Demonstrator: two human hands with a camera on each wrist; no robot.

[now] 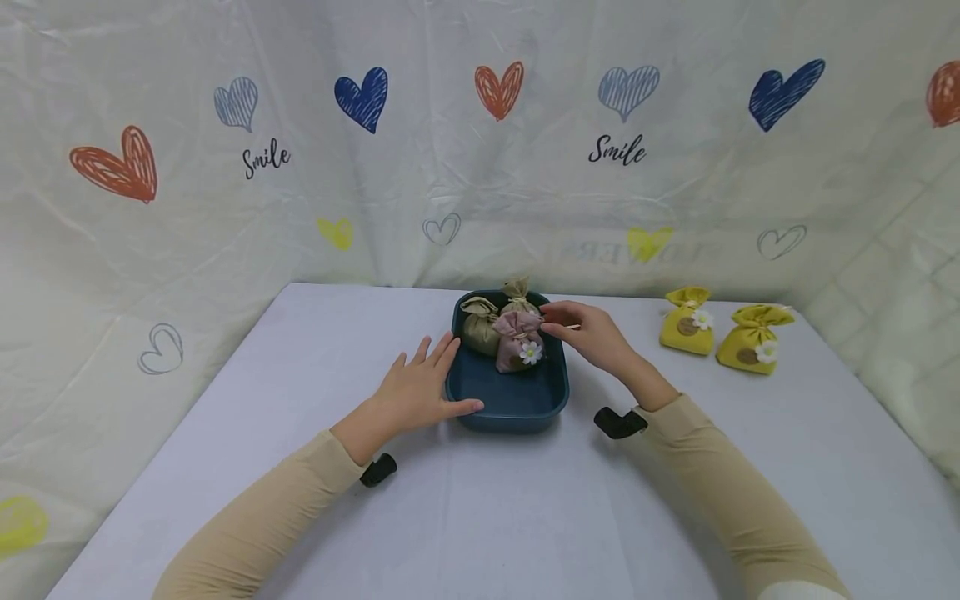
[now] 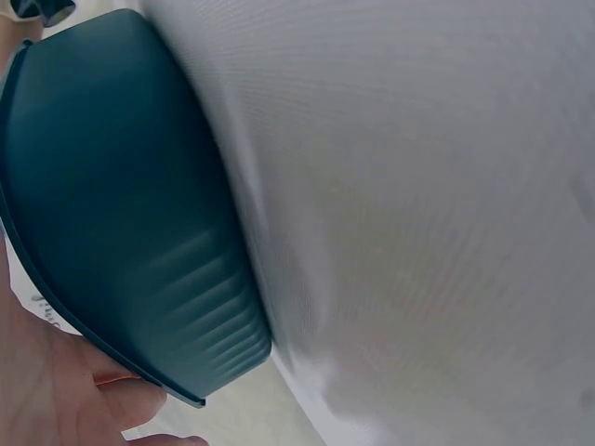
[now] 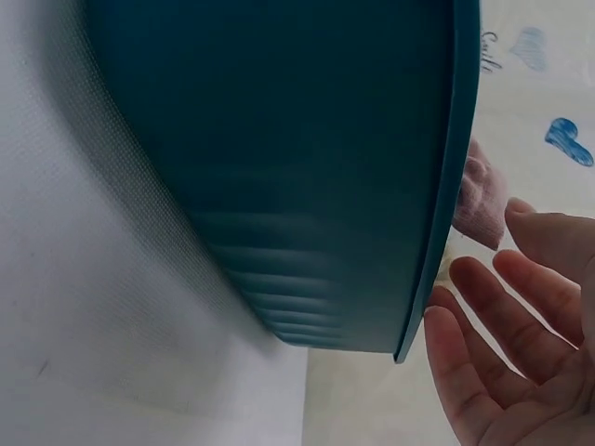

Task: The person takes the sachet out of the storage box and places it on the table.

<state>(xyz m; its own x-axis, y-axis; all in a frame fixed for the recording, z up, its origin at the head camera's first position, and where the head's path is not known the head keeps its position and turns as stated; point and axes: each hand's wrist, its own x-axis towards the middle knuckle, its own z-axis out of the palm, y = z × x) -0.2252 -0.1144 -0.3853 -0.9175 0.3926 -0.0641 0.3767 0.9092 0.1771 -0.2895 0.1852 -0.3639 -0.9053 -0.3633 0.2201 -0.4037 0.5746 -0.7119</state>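
A dark blue-green basin point(image 1: 502, 398) stands on the table and holds several small drawstring pouches. Two are olive: one pouch point(image 1: 481, 335) lies at the left and another pouch point(image 1: 517, 292) behind. In front sits a pink pouch point(image 1: 510, 353) with a white flower. My left hand point(image 1: 411, 392) spreads its fingers along the basin's left rim, the thumb over the near corner. At the right rim, my right hand point(image 1: 592, 335) has its fingertips close beside the pink pouch's gathered top. In the right wrist view, thumb and fingers point(image 3: 511, 325) stand apart with nothing between them.
Two yellow pouches, a left one point(image 1: 687, 323) and a right one point(image 1: 752, 340), each with a white flower, stand at the table's back right. Behind the white table point(image 1: 525, 517) hangs a pale curtain point(image 1: 420, 167) printed with hearts.
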